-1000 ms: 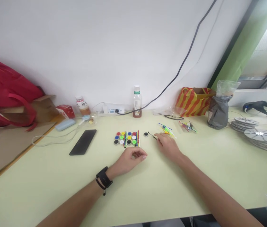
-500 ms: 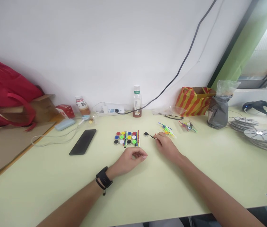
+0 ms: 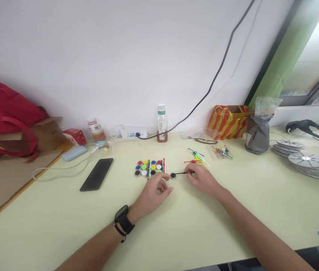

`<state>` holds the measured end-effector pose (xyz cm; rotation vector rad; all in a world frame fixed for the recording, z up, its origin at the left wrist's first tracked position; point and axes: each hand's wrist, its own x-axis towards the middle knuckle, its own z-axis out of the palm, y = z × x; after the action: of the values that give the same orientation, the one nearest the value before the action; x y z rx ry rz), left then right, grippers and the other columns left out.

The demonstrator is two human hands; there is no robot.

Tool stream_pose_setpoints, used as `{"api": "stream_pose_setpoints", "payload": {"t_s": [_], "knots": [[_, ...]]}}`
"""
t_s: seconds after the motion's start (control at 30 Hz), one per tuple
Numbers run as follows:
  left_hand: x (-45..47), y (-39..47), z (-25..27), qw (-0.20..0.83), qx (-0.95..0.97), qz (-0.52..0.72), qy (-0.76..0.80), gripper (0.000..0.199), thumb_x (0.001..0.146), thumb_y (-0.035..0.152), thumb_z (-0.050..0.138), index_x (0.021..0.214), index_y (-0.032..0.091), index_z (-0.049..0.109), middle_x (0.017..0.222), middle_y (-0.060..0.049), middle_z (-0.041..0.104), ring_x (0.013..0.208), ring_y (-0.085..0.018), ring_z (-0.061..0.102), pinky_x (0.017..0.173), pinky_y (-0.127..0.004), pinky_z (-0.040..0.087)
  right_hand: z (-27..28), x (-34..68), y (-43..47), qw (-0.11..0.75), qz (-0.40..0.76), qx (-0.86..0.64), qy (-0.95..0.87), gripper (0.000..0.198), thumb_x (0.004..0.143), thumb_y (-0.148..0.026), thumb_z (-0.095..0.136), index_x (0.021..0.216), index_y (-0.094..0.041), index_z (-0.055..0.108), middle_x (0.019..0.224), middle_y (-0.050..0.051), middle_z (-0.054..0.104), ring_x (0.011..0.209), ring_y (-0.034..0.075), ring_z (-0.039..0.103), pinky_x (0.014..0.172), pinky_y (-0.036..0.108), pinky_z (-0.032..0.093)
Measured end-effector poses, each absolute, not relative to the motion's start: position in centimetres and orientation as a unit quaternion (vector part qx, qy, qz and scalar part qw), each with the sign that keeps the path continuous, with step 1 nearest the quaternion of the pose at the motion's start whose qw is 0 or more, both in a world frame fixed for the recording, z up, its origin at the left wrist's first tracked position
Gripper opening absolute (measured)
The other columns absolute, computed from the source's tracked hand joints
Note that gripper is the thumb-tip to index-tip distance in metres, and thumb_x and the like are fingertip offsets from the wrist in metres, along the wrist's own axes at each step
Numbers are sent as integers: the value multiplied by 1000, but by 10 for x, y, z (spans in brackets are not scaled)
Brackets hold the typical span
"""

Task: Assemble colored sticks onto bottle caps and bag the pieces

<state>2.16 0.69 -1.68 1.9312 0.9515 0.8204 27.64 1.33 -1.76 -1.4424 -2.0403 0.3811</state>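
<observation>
My right hand (image 3: 204,180) pinches a thin black plastic stick (image 3: 180,173) that points left. At the stick's far tip is a small round black disc (image 3: 173,175) with a clear rim; whether the two are joined I cannot tell. My left hand (image 3: 155,191) is open, thumb and forefinger apart, its forefinger tip close to the disc and holding nothing. Just beyond it lie rows of coloured discs (image 3: 139,167) with bundles of coloured sticks (image 3: 164,164) beside them, partly covered by the left fingers. Past my right hand is a loose pile of coloured sticks (image 3: 197,155).
A black phone (image 3: 96,174) lies at left, near a white cable and a pale blue case (image 3: 74,153). Drink bottles (image 3: 162,126) stand by the wall. Toward the right are a small bag of coloured parts (image 3: 223,151), a striped bag (image 3: 227,122), a grey bag (image 3: 257,135) and stacked discs (image 3: 303,163).
My right hand has drawn the black stick and disc nearer to me. The left hand has opened and its forefinger has come up close to the disc.
</observation>
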Motion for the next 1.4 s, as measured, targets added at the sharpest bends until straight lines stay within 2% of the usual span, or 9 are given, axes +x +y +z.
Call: {"api": "stream_pose_setpoints", "payload": {"t_s": [0.13, 0.27, 0.43, 0.53, 0.63, 0.8, 0.9, 1.13, 1.4], "knots": [[22, 4, -16, 350, 820, 279, 357, 39, 92, 31, 68, 130, 25, 62, 120, -8, 60, 94, -19, 61, 82, -33, 53, -9, 271, 5, 279, 185, -513, -790, 16, 85, -8, 47, 79, -21, 55, 82, 3, 65, 82, 20, 58, 76, 32, 41], [22, 1, -12, 347, 845, 260, 313, 18, 92, 27, 69, 110, 24, 70, 120, -6, 63, 111, -22, 59, 98, -35, 48, -4, 262, -3, 249, 210, -479, -815, 17, 88, -9, 44, 79, -21, 52, 80, 2, 62, 83, 20, 54, 75, 31, 39], [23, 1, -11, 368, 824, 270, 334, 16, 86, 30, 76, 96, 21, 67, 101, -3, 68, 90, -19, 59, 76, -29, 47, 1, 254, -10, 237, 242, -431, -837, 18, 98, -21, 49, 83, -21, 59, 73, -1, 60, 75, 17, 52, 81, 33, 39], [23, 3, -11, 400, 796, 292, 347, 15, 86, 27, 74, 93, 20, 63, 85, 0, 64, 75, -15, 55, 70, -27, 45, 4, 252, -12, 240, 296, -402, -833, 24, 101, -26, 49, 81, -20, 61, 73, -1, 58, 71, 16, 51, 74, 30, 39], [24, 6, -12, 447, 761, 317, 348, 12, 90, 26, 68, 98, 19, 62, 83, 0, 63, 74, -14, 56, 68, -26, 46, 9, 254, -12, 262, 365, -393, -802, 24, 102, -31, 49, 85, -20, 61, 81, 1, 58, 75, 16, 53, 69, 28, 40], [24, 11, -14, 483, 723, 338, 359, 17, 89, 26, 69, 104, 17, 69, 90, -4, 69, 82, -16, 64, 76, -29, 53, 16, 261, -11, 285, 429, -379, -769, 23, 102, -39, 54, 91, -21, 64, 95, 3, 58, 87, 17, 56, 79, 28, 45], [24, 12, -16, 498, 713, 339, 358, 23, 86, 24, 73, 107, 16, 70, 94, -6, 72, 85, -18, 67, 82, -33, 57, 15, 261, -10, 295, 424, -387, -764, 26, 101, -43, 57, 91, -21, 68, 100, 4, 58, 90, 17, 56, 83, 30, 45], [21, 12, -18, 532, 709, 329, 325, 44, 77, 8, 66, 121, 17, 67, 110, -9, 72, 96, -21, 71, 92, -37, 58, 9, 257, -8, 328, 556, -378, -664, 37, 84, -51, 78, 81, -19, 60, 70, -3, 56, 65, 13, 51, 63, 26, 39], [14, 7, -5, 597, 711, 280, 246, 77, 66, -6, 59, 138, 19, 60, 137, -13, 66, 122, -27, 66, 111, -47, 49, 8, 253, -9, 381, 592, -370, -606, 36, 82, -49, 81, 90, -19, 65, 83, 5, 73, 82, 20, 71, 81, 35, 53]]}}
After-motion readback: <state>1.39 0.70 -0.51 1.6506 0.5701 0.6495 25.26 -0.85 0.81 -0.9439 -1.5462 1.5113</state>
